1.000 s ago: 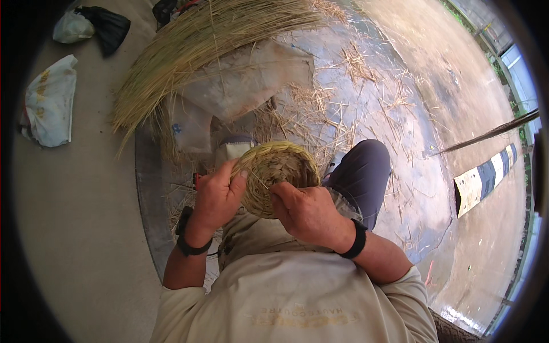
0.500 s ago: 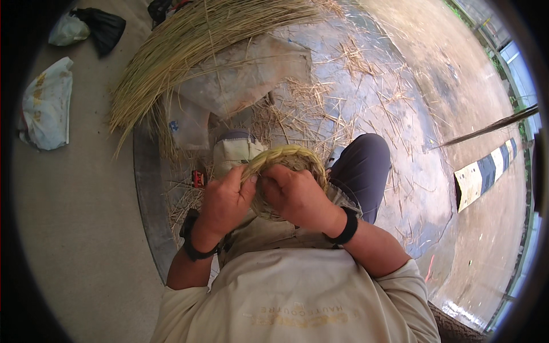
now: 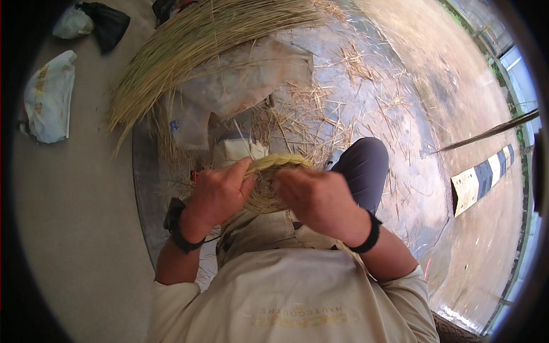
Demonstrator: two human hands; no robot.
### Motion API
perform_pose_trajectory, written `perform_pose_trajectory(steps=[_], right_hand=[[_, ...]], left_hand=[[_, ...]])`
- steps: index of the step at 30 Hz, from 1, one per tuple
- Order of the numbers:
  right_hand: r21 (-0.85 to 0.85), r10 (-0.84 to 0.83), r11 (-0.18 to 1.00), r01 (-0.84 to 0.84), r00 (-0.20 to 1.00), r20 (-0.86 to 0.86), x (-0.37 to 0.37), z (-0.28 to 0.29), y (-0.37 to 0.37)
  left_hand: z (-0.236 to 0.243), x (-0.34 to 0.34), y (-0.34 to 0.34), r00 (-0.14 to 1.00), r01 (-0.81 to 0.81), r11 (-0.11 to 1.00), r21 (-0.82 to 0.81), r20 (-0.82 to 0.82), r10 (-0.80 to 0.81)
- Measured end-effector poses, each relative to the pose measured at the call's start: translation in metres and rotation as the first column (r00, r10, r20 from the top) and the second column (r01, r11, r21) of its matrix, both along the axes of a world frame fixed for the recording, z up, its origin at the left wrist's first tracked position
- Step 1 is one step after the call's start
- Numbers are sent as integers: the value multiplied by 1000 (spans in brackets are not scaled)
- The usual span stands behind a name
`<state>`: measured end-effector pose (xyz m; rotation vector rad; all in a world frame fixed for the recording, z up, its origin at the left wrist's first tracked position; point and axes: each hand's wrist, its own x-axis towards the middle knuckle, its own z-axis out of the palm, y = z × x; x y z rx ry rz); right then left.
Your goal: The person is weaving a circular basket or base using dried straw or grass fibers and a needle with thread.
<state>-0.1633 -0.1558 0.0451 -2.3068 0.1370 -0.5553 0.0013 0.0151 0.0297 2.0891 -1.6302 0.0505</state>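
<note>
A round woven straw basket (image 3: 281, 160) with a braided rim sits tilted over my lap. My left hand (image 3: 220, 194) is shut on the left side of its rim, thumb and fingers pressed against the braid. A thin pale strand (image 3: 243, 132) rises above that hand. My right hand (image 3: 315, 203) is at the basket's near right, closed with bent fingers; it is slightly blurred, and whatever is between its fingertips is hidden. The hands hide much of the basket.
A long bundle of straw (image 3: 200, 43) lies ahead on plastic sheeting (image 3: 240, 74), with loose straw around. Plastic bags (image 3: 48, 97) lie at left. A striped board (image 3: 480, 177) and a long dark pole (image 3: 486, 128) are at right. My bent knee (image 3: 363, 166) is beside the basket.
The basket has tipped, showing less of its inside. My right hand has drawn right from inside it. My left hand remains on the rim. The pale strand now stands up above it.
</note>
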Motion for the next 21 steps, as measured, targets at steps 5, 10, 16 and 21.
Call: perform_pose_trajectory(steps=[5,10,16,21], right_hand=[[-158,-22,987,0,990,-137,30,7,-22],[-244,167,955,-167,986,-21,46,-2,-43],[190,106,974,-123,990,96,35,4,-37],[917,-99,-67,-394,917,387,13,41,-59]], left_hand=[[4,-13,-8,971,195,974,117,114,-208],[11,-18,-12,975,187,976,113,103,-198],[12,-13,-11,971,198,977,76,122,-206],[-1,19,6,981,70,988,138,172,-93]])
